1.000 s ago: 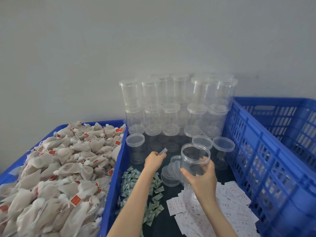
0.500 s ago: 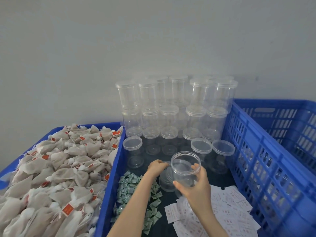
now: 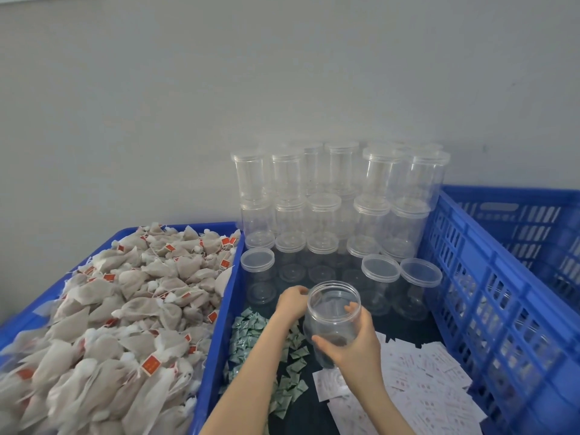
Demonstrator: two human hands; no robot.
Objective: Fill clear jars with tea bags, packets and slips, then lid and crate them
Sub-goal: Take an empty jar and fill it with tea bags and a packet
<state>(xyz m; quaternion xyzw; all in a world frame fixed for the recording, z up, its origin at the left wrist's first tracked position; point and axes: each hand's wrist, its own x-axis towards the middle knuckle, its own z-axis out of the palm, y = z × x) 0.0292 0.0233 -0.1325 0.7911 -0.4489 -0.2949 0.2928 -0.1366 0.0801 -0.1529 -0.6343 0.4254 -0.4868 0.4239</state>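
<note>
Right hand is gripping the open jar, fingers wrapped round its wall, mouth tilting up toward me. I'm keeping the left hand curled just left of the rim; whether it's pinching anything, I cannot tell. Tea bags are lying further left, nearer that hand, so I'm judging it reaches next.

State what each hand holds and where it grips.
Right hand grips the open clear jar around its lower side wall. Whether the left hand holds anything cannot be told.

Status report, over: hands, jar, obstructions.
Right hand grips open, empty jar. Left hand beside it, grip unclear. Nothing blocks the jar mouth.
</note>
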